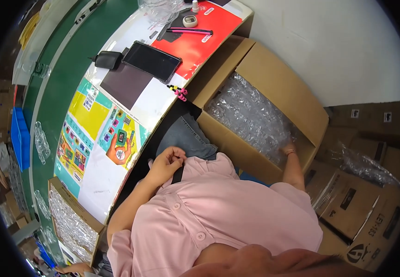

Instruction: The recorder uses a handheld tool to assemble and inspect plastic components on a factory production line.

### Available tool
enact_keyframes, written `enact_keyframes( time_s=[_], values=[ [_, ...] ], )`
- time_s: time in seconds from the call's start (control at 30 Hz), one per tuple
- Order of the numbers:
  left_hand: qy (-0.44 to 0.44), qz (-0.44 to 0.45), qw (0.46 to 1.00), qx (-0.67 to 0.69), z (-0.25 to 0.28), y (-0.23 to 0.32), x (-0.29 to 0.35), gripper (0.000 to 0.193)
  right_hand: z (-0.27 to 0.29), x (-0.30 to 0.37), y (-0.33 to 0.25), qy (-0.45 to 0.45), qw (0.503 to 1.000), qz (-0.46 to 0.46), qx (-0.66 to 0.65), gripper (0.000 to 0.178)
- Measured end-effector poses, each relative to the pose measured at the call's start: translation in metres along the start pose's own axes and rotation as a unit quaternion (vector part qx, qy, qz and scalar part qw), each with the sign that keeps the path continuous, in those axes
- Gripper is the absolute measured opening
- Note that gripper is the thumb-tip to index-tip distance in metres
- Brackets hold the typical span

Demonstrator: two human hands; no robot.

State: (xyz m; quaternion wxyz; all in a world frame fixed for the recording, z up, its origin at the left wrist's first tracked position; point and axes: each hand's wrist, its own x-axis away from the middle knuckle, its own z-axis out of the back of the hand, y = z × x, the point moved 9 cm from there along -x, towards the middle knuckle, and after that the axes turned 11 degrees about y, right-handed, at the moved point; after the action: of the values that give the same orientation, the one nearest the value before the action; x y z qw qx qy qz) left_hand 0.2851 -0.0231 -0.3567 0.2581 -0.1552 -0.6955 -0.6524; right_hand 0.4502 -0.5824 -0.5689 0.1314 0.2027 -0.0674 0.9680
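My right arm reaches down to the right into an open cardboard box (237, 137). Clear, crinkly plastic packages (250, 108) fill much of that box. At its near right corner, my right hand (290, 148) is against the plastic; its fingertips are hidden, so its grip does not show. My left hand (168, 161) rests by my lap at the hem of my pink shirt (227, 217). Its fingers are curled in toward the thumb, and nothing shows in them.
Left of me, a printed-board worktable (100, 194) holds a phone (151, 60), a black adapter (108, 60) and a pink-black pen-like stick (190, 31). Beyond runs a green conveyor belt (70, 60). Another plastic-filled box (73, 221) and another person's hand (73, 268) are lower left. Cartons (352, 203) stack right.
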Motion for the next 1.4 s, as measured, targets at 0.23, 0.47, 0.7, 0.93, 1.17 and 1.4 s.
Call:
enact_keyframes(
  time_s=[0.23,0.47,0.7,0.93,1.17,1.4],
  values=[
    [0.006,-0.315,0.892,-0.323,-0.038,0.094,0.005,0.056,0.113,0.099,-0.113,-0.178,0.967,0.074,-0.169,0.089],
    [-0.142,-0.649,0.713,-0.224,-0.133,0.162,0.038,0.059,0.151,0.214,-0.245,-0.317,0.689,-0.016,-0.652,0.039],
    [0.028,-0.599,0.737,-0.313,-0.05,0.147,0.02,0.044,0.066,0.032,-0.306,-0.099,0.799,0.061,-0.591,0.031],
    [0.065,-0.378,0.85,-0.36,-0.018,0.088,0.009,0.067,-0.008,-0.018,-0.455,-0.128,0.762,-0.004,-0.634,0.036],
    [0.068,-0.395,0.853,-0.334,-0.002,0.088,0.035,0.062,-0.057,0.202,-0.644,-0.353,0.719,0.16,-0.577,0.037],
    [0.178,-0.455,0.846,-0.211,0.046,0.131,0.07,0.06,0.0,0.283,-0.632,-0.415,0.714,0.283,-0.488,0.038]
  ],
)
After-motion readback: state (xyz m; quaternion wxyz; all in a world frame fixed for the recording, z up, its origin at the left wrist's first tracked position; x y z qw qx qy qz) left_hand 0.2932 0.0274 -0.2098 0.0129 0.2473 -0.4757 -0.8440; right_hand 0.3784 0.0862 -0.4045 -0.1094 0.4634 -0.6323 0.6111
